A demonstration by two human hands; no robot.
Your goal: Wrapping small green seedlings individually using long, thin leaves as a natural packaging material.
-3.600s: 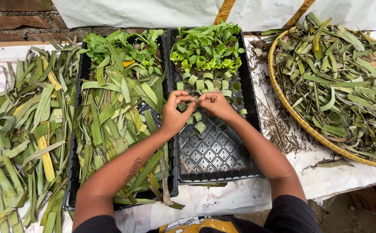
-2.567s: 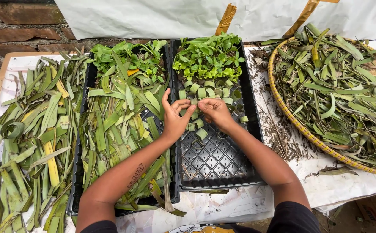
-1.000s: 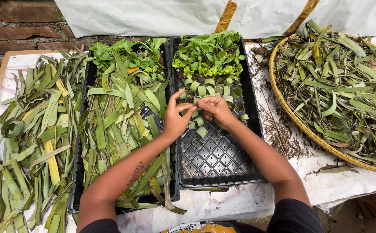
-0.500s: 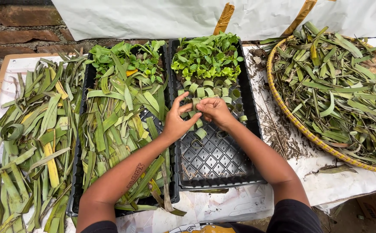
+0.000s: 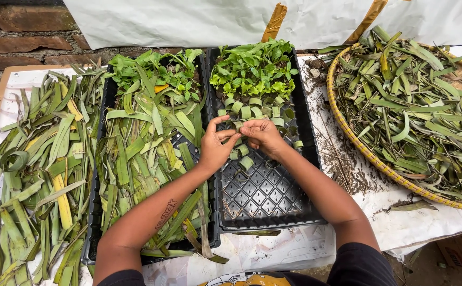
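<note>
- Left hand (image 5: 216,148) & right hand (image 5: 261,135): fingers pinched shut on small rolled green leaf strip (image 5: 240,130), over black plastic seedling tray (image 5: 265,198), mid-desk.
- Risk: roll may spring open; neighbouring leaf-ring pots (image 5: 252,110) could get knocked over.

I am getting one head-worn view, looking almost straight down onto the black seedling tray (image 5: 294,212) from close above. It is facing a brick wall (image 5: 19,37) at top.

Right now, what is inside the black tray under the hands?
The black tray holds seedlings at the far end, then rolled leaf rings; near cells look bare. The hands hide a few cells.
</note>
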